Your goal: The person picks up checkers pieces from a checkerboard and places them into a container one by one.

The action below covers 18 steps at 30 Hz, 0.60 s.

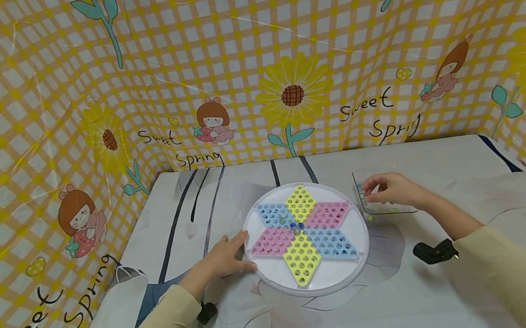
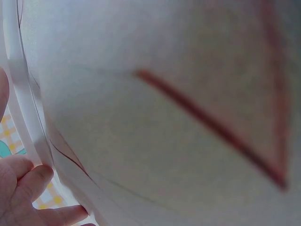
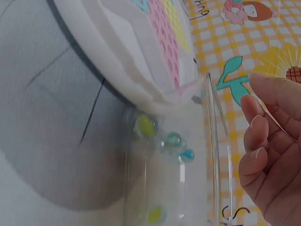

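Note:
A round white Chinese checkers board with a star of yellow, pink and blue holed panels lies on the table. A few dark blue marbles sit near its centre, and a greenish marble sits on the upper left blue panel. My left hand touches the board's left rim with fingers spread. At the right, my right hand hovers over a clear plastic box beside the board, its fingers loosely bent and no marble visible in them. Inside the box are several glass marbles, yellow-green and blue.
A black device hangs by the right sleeve, and another black piece by the left. A white handled item and a dark blue patch are at the left. Yellow checked cloth walls in the back and sides.

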Each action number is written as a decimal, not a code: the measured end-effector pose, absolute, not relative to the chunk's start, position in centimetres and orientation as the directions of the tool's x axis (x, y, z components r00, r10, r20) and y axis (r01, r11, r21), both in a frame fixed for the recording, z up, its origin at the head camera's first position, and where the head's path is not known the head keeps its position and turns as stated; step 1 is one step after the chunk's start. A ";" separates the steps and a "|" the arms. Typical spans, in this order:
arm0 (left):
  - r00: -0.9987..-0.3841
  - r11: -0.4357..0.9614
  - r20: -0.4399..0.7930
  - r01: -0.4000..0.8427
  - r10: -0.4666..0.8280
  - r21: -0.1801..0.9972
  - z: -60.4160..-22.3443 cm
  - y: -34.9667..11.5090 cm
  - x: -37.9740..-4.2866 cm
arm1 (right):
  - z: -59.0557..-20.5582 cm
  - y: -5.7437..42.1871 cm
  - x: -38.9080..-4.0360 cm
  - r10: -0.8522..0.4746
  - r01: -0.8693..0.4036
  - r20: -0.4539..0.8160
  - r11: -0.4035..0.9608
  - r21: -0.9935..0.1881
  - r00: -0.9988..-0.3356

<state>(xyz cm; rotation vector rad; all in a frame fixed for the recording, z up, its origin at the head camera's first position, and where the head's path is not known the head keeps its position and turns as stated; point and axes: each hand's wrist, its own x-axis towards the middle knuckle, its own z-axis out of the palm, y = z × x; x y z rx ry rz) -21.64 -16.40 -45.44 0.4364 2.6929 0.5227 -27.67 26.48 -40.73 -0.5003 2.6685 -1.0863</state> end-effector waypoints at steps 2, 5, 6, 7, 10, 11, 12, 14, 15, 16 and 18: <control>-0.887 0.884 -0.288 0.227 0.361 0.409 -45.4 -16.4 -21.6 | -40.6 25.8 -27.7 -0.399 -0.237 -0.065 0.659 -0.714 -0.915; -0.887 0.885 -0.289 0.226 0.360 0.408 -45.4 -16.4 -21.5 | -40.6 24.7 -27.8 -0.414 -0.253 -0.056 0.652 -0.715 -0.909; -0.887 0.885 -0.290 0.226 0.359 0.407 -45.4 -16.4 -21.5 | -40.6 24.4 -27.9 -0.419 -0.254 -0.057 0.649 -0.717 -0.906; -0.887 0.885 -0.290 0.225 0.359 0.407 -45.4 -16.4 -21.5 | -40.7 24.0 -27.9 -0.424 -0.257 -0.059 0.647 -0.717 -0.904; -0.886 0.888 -0.297 0.223 0.357 0.403 -45.4 -16.4 -21.5 | -40.8 22.7 -28.1 -0.443 -0.262 -0.068 0.639 -0.723 -0.894; -0.886 0.887 -0.295 0.224 0.359 0.405 -45.4 -16.4 -21.5 | -40.9 22.3 -28.2 -0.450 -0.261 -0.074 0.635 -0.727 -0.890; -0.885 0.885 -0.293 0.226 0.361 0.407 -45.4 -16.4 -21.5 | -40.9 21.9 -28.3 -0.457 -0.259 -0.079 0.629 -0.732 -0.886; -0.885 0.885 -0.291 0.228 0.362 0.407 -45.4 -16.4 -21.5 | -41.1 21.1 -28.4 -0.477 -0.263 -0.087 0.618 -0.741 -0.875; -0.885 0.884 -0.290 0.229 0.363 0.408 -45.4 -16.4 -21.5 | -41.2 20.7 -28.4 -0.494 -0.271 -0.087 0.607 -0.747 -0.865; -0.886 0.883 -0.287 0.231 0.365 0.409 -45.4 -16.4 -21.5 | -41.3 20.3 -28.5 -0.507 -0.273 -0.090 0.597 -0.754 -0.857; -0.887 0.882 -0.283 0.234 0.366 0.409 -45.4 -16.4 -21.5 | -41.5 19.6 -28.5 -0.532 -0.281 -0.094 0.580 -0.764 -0.842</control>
